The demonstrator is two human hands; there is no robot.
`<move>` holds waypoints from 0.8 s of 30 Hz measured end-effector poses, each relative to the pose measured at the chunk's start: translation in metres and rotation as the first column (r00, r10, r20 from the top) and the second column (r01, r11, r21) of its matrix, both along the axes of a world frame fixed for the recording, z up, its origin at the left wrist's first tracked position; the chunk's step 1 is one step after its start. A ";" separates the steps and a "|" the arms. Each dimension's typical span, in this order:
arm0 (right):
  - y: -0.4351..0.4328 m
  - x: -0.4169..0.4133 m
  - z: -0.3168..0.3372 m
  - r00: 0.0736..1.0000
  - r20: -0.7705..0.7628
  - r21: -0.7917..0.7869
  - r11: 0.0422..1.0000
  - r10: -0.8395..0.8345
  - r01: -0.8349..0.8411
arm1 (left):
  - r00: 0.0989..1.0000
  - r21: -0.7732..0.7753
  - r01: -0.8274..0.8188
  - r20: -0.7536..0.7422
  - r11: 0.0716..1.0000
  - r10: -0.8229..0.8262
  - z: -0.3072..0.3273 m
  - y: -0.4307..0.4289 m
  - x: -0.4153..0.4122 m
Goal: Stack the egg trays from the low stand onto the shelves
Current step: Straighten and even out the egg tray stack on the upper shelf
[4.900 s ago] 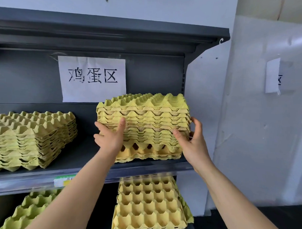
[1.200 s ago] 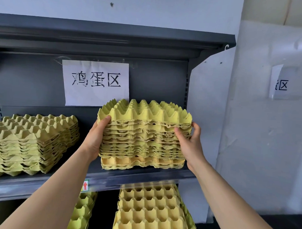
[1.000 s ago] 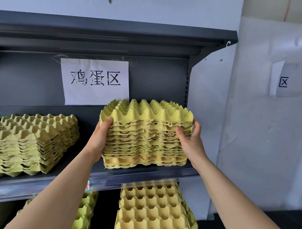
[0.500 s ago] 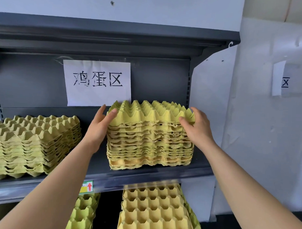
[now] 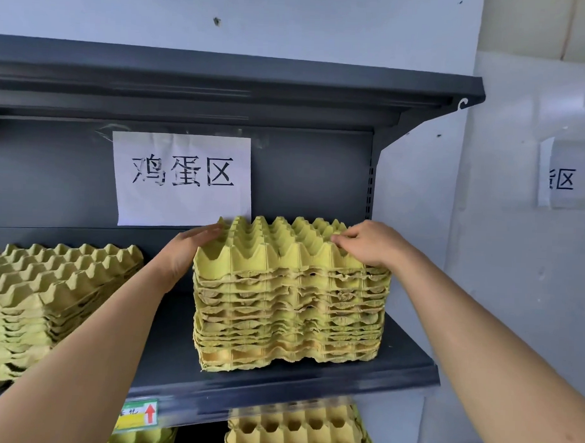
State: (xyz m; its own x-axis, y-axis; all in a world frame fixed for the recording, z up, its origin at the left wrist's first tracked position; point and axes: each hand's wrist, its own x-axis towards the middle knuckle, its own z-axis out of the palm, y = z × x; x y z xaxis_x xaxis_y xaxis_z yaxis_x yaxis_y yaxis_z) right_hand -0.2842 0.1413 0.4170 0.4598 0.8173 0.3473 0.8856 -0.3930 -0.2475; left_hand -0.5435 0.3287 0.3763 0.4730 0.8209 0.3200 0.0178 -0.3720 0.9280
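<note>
Now both hands, left hand point(image 5: 184, 254) and right hand point(image 5: 371, 245), rest loosely open on shelved tray stack point(image 5: 289, 307).

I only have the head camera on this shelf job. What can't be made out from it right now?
- Low stand: out of the head view.
- Left stack: its left part cut off by the frame edge.
- Trays below: hidden by the shelf and the bottom edge.
- Left hand: fingertips behind the right stack; grip unclear.
- Price tag text: too small.
</note>
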 end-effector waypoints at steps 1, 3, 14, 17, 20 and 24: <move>0.000 0.000 -0.001 1.000 -0.002 0.000 1.000 0.001 -0.001 | 1.000 0.004 0.000 0.012 1.000 0.000 -0.003 -0.002 0.001; 0.001 0.000 0.002 1.000 -0.002 -0.027 1.000 0.004 -0.004 | 1.000 0.023 -0.002 0.005 1.000 0.002 -0.007 -0.002 0.001; 0.033 -0.023 0.027 0.983 -0.095 -0.167 0.971 0.156 -0.171 | 0.985 0.068 0.005 -0.172 0.998 0.007 0.019 0.005 -0.004; 0.055 -0.030 0.032 0.974 -0.129 -0.222 0.952 0.185 -0.210 | 0.968 0.073 0.046 -0.251 0.996 -0.027 0.025 0.013 0.002; 0.079 -0.031 0.028 0.978 -0.086 -0.351 0.913 0.191 -0.209 | 0.953 0.078 0.095 -0.295 0.992 -0.068 0.024 0.023 0.006; 0.090 -0.029 0.024 0.984 -0.048 -0.394 0.902 0.171 -0.176 | 0.951 0.045 0.151 -0.279 0.987 -0.133 0.010 0.035 0.002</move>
State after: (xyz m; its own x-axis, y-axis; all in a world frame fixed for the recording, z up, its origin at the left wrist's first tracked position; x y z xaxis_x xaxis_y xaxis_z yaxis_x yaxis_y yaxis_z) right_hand -0.3137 0.2312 0.4406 0.3007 0.9534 -0.0252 0.9465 -0.3015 -0.1151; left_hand -0.5415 0.3639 0.3865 0.6605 0.7203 0.2120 0.2111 -0.4491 0.8682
